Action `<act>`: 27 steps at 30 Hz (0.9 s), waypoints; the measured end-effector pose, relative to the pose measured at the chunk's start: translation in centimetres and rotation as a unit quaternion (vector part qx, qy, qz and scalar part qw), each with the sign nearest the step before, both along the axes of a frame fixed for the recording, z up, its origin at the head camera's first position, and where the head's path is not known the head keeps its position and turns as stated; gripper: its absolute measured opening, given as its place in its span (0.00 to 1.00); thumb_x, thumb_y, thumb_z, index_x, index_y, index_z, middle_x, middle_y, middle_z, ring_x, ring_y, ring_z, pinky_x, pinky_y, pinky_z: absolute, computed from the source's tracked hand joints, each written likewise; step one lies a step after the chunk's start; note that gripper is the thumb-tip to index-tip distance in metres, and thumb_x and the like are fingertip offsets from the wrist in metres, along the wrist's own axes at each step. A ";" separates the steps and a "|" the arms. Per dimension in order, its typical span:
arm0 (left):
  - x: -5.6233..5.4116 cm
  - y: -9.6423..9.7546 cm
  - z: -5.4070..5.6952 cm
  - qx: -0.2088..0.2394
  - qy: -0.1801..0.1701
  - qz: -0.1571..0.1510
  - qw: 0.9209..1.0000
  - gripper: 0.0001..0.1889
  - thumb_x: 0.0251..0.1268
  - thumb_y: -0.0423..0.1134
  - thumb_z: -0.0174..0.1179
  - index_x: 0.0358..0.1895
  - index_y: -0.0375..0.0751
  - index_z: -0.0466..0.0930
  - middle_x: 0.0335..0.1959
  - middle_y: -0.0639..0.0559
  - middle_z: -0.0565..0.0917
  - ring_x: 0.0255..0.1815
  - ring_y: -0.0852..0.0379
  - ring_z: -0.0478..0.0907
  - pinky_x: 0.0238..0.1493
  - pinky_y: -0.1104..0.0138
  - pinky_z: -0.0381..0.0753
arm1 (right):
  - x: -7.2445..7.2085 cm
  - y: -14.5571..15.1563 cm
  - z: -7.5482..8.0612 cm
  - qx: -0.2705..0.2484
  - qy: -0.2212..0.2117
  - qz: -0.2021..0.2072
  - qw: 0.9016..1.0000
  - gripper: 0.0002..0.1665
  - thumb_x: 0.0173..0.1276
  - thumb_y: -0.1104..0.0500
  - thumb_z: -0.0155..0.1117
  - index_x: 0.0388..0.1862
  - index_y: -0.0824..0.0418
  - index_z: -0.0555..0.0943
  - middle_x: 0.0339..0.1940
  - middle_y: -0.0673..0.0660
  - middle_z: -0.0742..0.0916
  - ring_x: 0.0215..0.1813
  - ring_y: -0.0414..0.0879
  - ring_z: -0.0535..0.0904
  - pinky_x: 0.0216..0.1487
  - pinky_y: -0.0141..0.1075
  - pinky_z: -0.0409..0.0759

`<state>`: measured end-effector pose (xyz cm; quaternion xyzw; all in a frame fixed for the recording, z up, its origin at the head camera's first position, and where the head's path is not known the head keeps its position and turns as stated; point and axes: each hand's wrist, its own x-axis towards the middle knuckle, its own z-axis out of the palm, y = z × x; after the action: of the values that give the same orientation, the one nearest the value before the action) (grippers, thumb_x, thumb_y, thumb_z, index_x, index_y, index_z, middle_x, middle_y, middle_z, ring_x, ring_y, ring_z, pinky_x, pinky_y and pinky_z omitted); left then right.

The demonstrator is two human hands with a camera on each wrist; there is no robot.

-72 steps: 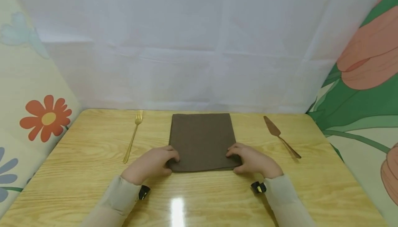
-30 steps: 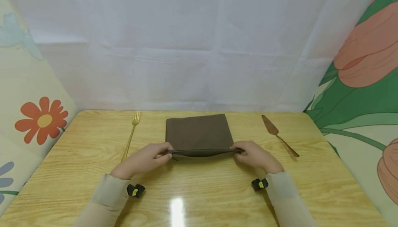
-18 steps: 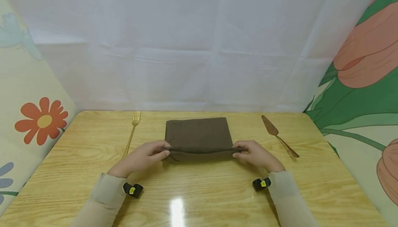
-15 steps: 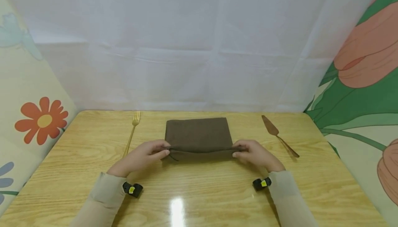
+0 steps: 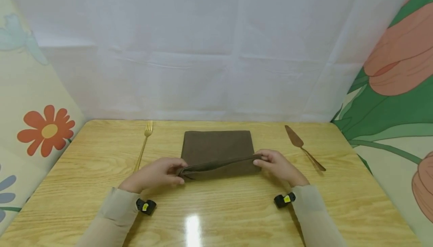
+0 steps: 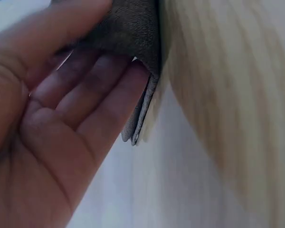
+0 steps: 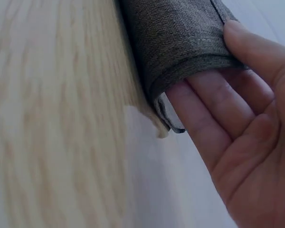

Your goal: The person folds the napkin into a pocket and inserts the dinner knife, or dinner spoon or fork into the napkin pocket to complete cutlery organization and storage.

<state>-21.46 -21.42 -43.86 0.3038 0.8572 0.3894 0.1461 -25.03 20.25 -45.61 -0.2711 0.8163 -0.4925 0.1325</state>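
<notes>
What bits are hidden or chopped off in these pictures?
Head view: the fork, handle end hidden by the left hand.
Head view: the sleeves, cut off by the bottom edge.
Left wrist view: the cloth, cut off by the top edge.
Right wrist view: some right hand fingertips, hidden by the cloth.

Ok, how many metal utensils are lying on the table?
2: a gold fork to the left of the brown cloth, and a copper-coloured cake server to its right. Anything under the cloth would be hidden.
</notes>
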 end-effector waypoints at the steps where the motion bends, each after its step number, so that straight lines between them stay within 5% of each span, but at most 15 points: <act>1: 0.0 0.0 -0.1 0.001 0.000 0.002 1.000 0.08 0.69 0.40 0.66 0.47 0.47 0.81 0.31 0.57 0.78 0.30 0.63 0.73 0.34 0.68 0.78 | 0.0 0.0 -0.1 -0.001 -0.001 0.000 1.000 0.13 0.79 0.57 0.58 0.54 0.62 0.82 0.21 0.55 0.74 0.19 0.38 0.60 0.26 0.33 0.67; 9: -0.4 0.3 -0.5 0.013 -0.003 0.067 0.998 0.05 0.77 0.39 0.58 0.47 0.44 0.79 0.31 0.53 0.79 0.32 0.59 0.76 0.34 0.66 0.79 | -0.4 0.2 -0.6 -0.008 -0.017 -0.012 1.000 0.11 0.78 0.57 0.61 0.40 0.65 0.78 0.18 0.49 0.68 0.20 0.39 0.58 0.26 0.32 0.62; 16: -0.8 0.9 -1.0 0.036 -0.005 0.127 0.991 0.06 0.77 0.35 0.57 0.49 0.38 0.79 0.41 0.48 0.84 0.39 0.56 0.80 0.35 0.64 0.83 | -0.7 0.6 -0.9 0.010 -0.039 -0.021 0.999 0.19 0.71 0.61 0.68 0.57 0.68 0.79 0.34 0.52 0.83 0.36 0.44 0.78 0.40 0.35 0.79; 22: -0.6 1.0 -0.5 0.025 0.003 0.164 0.986 0.13 0.77 0.40 0.57 0.53 0.34 0.80 0.43 0.45 0.85 0.41 0.53 0.81 0.39 0.60 0.81 | -0.7 0.4 -1.2 -0.003 -0.026 -0.057 0.998 0.12 0.73 0.61 0.67 0.49 0.68 0.80 0.35 0.51 0.85 0.37 0.40 0.79 0.40 0.32 0.78; 27: -0.6 0.8 -0.3 0.031 -0.007 0.175 0.984 0.17 0.78 0.43 0.57 0.55 0.31 0.80 0.29 0.49 0.82 0.27 0.57 0.76 0.31 0.64 0.76 | -0.7 -0.1 -1.4 -0.029 -0.002 -0.083 0.996 0.14 0.73 0.62 0.66 0.51 0.70 0.80 0.36 0.54 0.88 0.35 0.39 0.79 0.38 0.32 0.79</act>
<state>-22.09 -20.67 -44.16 0.1503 0.8836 0.4375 0.0725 -25.74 20.16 -47.01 -0.2051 0.8211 -0.5259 0.0852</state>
